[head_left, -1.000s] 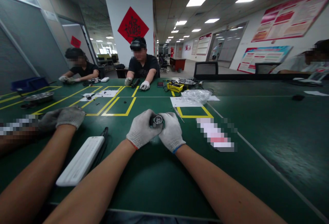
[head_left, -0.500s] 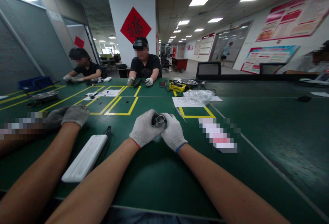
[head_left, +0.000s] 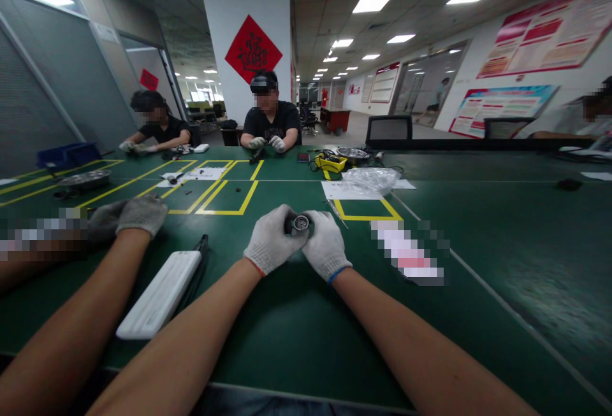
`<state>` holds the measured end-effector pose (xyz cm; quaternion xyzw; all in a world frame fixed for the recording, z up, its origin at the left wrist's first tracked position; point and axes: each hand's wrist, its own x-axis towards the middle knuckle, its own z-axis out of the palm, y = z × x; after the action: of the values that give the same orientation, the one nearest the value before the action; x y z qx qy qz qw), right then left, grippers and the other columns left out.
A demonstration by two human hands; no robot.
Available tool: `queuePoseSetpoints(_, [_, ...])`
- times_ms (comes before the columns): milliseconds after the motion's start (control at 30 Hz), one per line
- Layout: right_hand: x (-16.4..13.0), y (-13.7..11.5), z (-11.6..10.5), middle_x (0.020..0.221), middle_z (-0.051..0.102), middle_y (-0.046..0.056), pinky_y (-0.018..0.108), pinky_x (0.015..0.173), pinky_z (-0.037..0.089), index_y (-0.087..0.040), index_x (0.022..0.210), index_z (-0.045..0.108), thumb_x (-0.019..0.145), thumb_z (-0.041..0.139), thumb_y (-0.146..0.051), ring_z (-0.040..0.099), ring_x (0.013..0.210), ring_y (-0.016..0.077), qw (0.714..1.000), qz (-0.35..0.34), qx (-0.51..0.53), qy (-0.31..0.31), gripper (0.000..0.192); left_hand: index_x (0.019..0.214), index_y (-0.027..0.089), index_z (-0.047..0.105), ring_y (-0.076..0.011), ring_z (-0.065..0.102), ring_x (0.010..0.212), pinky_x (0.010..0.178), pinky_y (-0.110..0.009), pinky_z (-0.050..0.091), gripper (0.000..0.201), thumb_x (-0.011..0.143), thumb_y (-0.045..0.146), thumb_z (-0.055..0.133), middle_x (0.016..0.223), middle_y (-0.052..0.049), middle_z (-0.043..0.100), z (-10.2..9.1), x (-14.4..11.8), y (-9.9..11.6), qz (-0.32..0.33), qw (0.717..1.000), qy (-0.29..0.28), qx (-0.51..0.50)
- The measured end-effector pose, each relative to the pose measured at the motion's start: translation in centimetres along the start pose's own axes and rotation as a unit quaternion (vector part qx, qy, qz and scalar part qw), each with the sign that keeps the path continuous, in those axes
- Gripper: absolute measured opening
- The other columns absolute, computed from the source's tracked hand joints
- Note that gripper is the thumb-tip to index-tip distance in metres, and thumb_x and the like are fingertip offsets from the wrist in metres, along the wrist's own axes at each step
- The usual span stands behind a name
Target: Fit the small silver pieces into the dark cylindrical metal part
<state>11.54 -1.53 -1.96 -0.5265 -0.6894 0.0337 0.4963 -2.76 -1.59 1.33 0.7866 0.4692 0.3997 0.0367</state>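
Across the green worktop (head_left: pixel 296 314), both gloved hands are meeting: the left hand (head_left: pixel 271 240) and right hand (head_left: pixel 326 245) are closing together around a small round metal part (head_left: pixel 300 222), holding it just above the surface.

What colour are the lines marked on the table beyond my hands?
Yellow lines on the green table, clearest in the head view.

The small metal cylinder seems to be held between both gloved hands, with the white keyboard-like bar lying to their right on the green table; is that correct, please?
Not quite: the head view shows the white bar lying to the left of the hands. The small metal cylinder is indeed held between the left hand and right hand over the green table.
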Motion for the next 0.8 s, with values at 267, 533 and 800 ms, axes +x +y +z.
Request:
queuePoseSetpoints(267, [0.01, -0.39, -0.15, 0.099, 0.074, 0.009, 0.037, 0.089, 0.053, -0.019, 0.110, 0.075, 0.077, 0.059, -0.015, 0.064, 0.095, 0.0261, 0.997, 0.040, 0.043, -0.044, 0.036, 0.081, 0.021, 0.059, -0.0150, 0.057, 0.062, 0.056, -0.026, 0.038, 0.019, 0.078, 0.033, 0.073, 0.072, 0.000, 0.065, -0.09, 0.01, -0.12, -0.002, 1.000, 0.001, 0.000])
queuePoseSetpoints(533, [-0.13, -0.31, -0.11, 0.099, 0.072, 0.007, 0.034, 0.087, 0.053, -0.023, 0.111, 0.074, 0.079, 0.060, -0.017, 0.064, 0.090, 0.0235, 0.997, 0.056, 0.033, -0.049, 0.036, 0.088, 0.020, 0.063, -0.0163, 0.061, 0.065, 0.059, -0.027, 0.042, 0.019, 0.079, 0.034, 0.074, 0.075, -0.001, 0.068, 0.19, -0.10, -0.49, 0.010, 1.000, 0.003, 0.001])
queuePoseSetpoints(800, [0.10, -0.45, -0.24, 0.103, 0.072, 0.013, 0.040, 0.091, 0.048, -0.019, 0.103, 0.074, 0.083, 0.060, -0.020, 0.057, 0.100, 0.0299, 0.998, 0.026, -0.055, -0.033, 0.024, 0.092, 0.020, 0.065, -0.0169, 0.063, 0.069, 0.064, -0.028, 0.047, 0.019, 0.081, 0.033, 0.073, 0.079, -0.002, 0.070, 0.26, -0.15, -0.34, 0.023, 1.000, 0.003, -0.013])
